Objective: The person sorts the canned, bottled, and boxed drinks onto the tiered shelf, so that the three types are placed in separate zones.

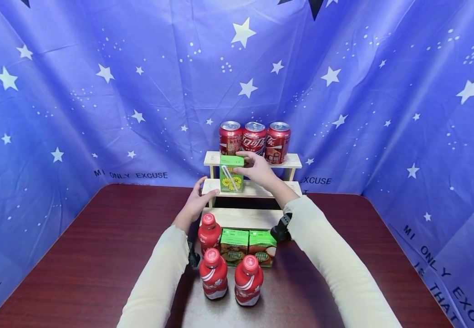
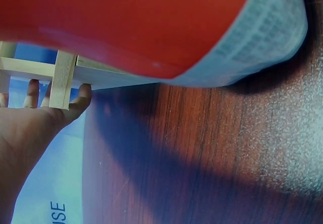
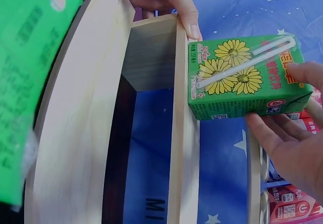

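My right hand (image 1: 257, 171) grips the upper part of a green drink carton (image 3: 247, 77) with yellow flowers and a white straw on its front. The carton stands upright at the left end of the middle step of a wooden tiered rack (image 1: 257, 189). Fingers and thumb lie on opposite sides of the carton in the right wrist view. With my left hand (image 1: 196, 200) I hold the left end of that step, the thumb (image 2: 85, 93) at its front and the fingers reaching behind the upright.
Three red cola cans (image 1: 254, 138) line the top step. Before the rack stand two more green cartons (image 1: 235, 246) side by side and three red bottles (image 1: 213, 275), one close to my left wrist. A blue starry curtain (image 1: 179, 91) surrounds the dark red table (image 1: 97, 255).
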